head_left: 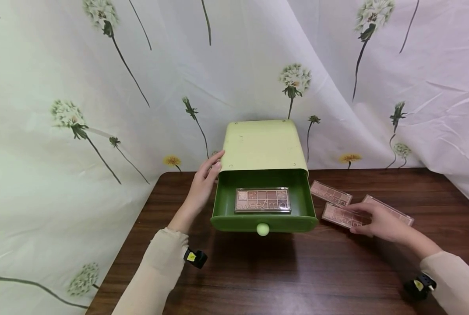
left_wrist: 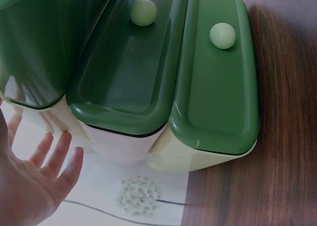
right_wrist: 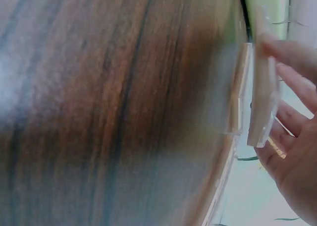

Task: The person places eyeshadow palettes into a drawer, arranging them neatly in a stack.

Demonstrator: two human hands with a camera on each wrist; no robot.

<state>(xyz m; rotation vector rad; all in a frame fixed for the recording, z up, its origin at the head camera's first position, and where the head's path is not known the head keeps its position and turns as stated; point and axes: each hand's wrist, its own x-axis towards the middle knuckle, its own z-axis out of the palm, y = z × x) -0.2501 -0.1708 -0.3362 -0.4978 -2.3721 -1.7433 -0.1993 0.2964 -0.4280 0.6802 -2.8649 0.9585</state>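
A light-green cabinet (head_left: 263, 144) has its dark-green top drawer (head_left: 222, 205) pulled out, with one clear-lidded palette (head_left: 262, 200) lying inside. My left hand (head_left: 203, 183) touches the cabinet's left side, fingers extended; in the left wrist view that hand (left_wrist: 42, 181) is beside the cabinet's wall. To the right of the drawer, my right hand (head_left: 386, 225) pinches the right end of another palette (head_left: 341, 215). The right wrist view shows this palette (right_wrist: 262, 92) between thumb and fingers of the hand (right_wrist: 299, 151).
Two more palettes lie on the brown table (head_left: 336, 271), one behind the held palette (head_left: 330, 193) and one partly behind my right hand (head_left: 392, 210). Two closed lower drawers (left_wrist: 124, 72) (left_wrist: 218, 87) show in the left wrist view. A dandelion-print cloth (head_left: 250, 65) hangs behind.
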